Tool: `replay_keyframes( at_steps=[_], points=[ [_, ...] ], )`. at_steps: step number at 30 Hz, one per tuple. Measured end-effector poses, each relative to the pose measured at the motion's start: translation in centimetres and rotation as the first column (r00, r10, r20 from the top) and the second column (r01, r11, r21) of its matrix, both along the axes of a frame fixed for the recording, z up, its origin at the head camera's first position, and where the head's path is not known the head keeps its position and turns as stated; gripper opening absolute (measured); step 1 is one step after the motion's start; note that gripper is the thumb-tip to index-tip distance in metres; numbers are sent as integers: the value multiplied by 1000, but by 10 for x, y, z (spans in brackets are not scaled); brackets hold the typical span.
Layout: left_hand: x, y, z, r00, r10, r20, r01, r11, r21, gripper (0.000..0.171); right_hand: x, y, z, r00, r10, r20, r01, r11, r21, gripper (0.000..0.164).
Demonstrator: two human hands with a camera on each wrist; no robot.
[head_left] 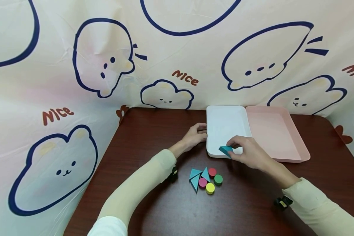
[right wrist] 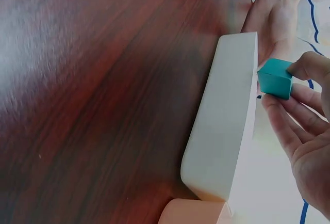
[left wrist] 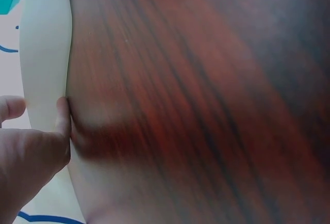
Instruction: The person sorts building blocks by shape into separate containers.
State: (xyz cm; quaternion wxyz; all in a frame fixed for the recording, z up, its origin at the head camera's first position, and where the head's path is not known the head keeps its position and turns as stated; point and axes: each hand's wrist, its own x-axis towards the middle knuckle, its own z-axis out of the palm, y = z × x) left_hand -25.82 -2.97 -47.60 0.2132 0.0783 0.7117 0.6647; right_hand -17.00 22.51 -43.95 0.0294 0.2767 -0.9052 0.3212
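My right hand (head_left: 250, 151) pinches a teal block (head_left: 225, 150) between thumb and fingers, above the near edge of the white tray (head_left: 227, 124). In the right wrist view the teal block (right wrist: 276, 78) is just past the tray's wall (right wrist: 221, 115). At the tray's left side, my left hand (head_left: 194, 135) rests its fingers against the edge. The left wrist view shows a fingertip (left wrist: 63, 110) touching the pale tray wall (left wrist: 46, 53). In front of the tray lie several teal triangle blocks (head_left: 195, 183) and round blocks: red (head_left: 212, 172), green (head_left: 218, 179), pink (head_left: 202, 183) and yellow (head_left: 210, 188).
A pink tray (head_left: 277, 134) adjoins the white one on its right. Both stand on a dark brown wooden table (head_left: 153, 131), near its back edge. A cloth with cartoon drawings (head_left: 171, 59) hangs behind and along the left side.
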Motion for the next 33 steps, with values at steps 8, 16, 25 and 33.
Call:
replay_keyframes(
  at_steps=[8,16,25,33],
  points=[
    [0,0,-1,1000,-3,-6,3,1000,-5,54,-14,8,-4,999,-36,2,36,999,5,21],
    [0,0,-2,1000,0,-11,0,1000,-11,54,-24,15,-13,994,-98,38,98,995,-3,25],
    [0,0,-4,1000,-6,-13,6,1000,-5,53,-26,20,-29,991,-122,52,122,992,-4,24],
    [-1,1,-4,1000,-2,-7,2,1000,-7,54,-25,21,-37,990,-111,82,112,994,-9,24]
  ],
)
